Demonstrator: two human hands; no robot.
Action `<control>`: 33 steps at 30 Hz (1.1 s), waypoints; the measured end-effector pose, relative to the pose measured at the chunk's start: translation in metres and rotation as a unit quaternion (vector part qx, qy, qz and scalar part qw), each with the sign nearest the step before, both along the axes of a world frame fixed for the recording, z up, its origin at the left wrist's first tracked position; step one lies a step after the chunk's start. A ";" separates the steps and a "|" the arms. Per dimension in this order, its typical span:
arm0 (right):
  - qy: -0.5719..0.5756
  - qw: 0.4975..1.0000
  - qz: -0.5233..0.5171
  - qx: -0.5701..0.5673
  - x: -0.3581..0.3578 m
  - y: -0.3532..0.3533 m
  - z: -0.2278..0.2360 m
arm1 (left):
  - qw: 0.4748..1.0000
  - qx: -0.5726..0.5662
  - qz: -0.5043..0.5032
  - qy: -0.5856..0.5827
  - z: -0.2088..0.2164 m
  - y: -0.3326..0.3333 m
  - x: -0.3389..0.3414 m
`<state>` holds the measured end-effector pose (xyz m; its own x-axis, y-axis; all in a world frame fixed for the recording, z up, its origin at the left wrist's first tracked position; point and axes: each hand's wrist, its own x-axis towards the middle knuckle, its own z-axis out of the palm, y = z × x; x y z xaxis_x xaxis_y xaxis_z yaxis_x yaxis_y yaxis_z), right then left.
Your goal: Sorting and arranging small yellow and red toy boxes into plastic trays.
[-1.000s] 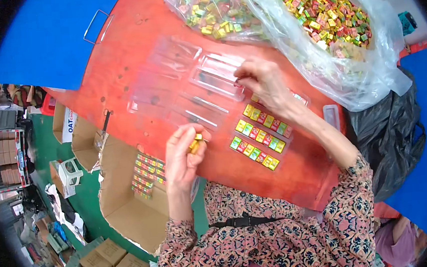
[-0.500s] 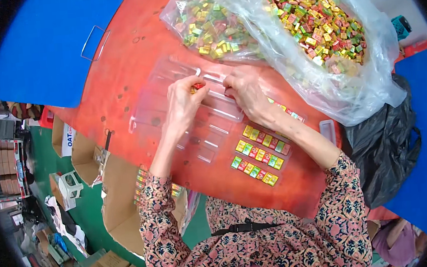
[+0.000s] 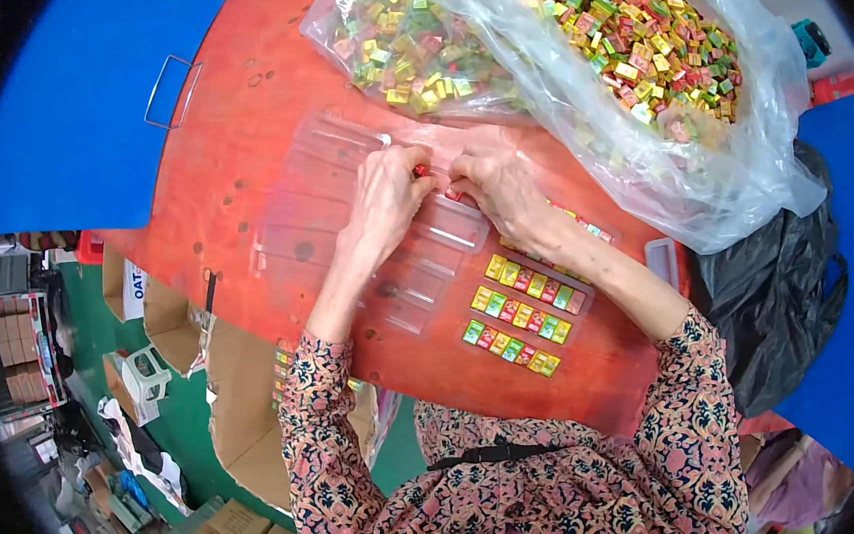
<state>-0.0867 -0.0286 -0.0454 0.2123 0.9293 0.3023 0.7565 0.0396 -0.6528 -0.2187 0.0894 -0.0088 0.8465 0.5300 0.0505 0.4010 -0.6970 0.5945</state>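
My left hand (image 3: 386, 198) is closed in a pinch over the clear plastic trays, with a small red wrapped piece (image 3: 421, 170) at its fingertips. Close to its right, my right hand (image 3: 504, 199) has its fingers pressed together at the top of a clear tray (image 3: 449, 227). A bit of red shows just under those fingertips; what they hold is mostly hidden. Below the right forearm lie slanted rows of small yellow, green and red wrapped pieces (image 3: 520, 305). More of them show past the right wrist. Several clear trays (image 3: 313, 191) spread out under and left of my left hand.
Open plastic bags (image 3: 636, 50) heaped with the same small pieces fill the far side of the red table (image 3: 240, 181). A black plastic bag (image 3: 770, 290) hangs at the right. Blue panels (image 3: 73, 104) stand at both sides. An open cardboard box (image 3: 248, 412) sits below left.
My left hand has moved slightly right, toward the right hand, still with a red piece at its fingertips. The view has shifted a little.
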 end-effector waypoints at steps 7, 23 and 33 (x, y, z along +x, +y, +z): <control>0.067 0.998 0.009 0.001 0.007 -0.002 0.005 | 0.996 0.081 0.003 0.037 -0.003 0.000 0.004; -0.072 0.994 -0.004 -0.078 -0.004 -0.010 0.003 | 0.987 0.085 0.007 0.134 0.010 0.001 0.010; 0.151 0.988 -0.015 0.008 -0.002 -0.003 0.031 | 0.907 -0.420 0.018 -0.039 0.015 -0.010 -0.012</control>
<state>-0.0886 -0.0315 -0.0140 0.3224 0.9170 0.2350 0.5285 0.0315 -0.8483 -0.2312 0.0795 0.0062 0.8391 0.4361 -0.3250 0.3491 0.0264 0.9367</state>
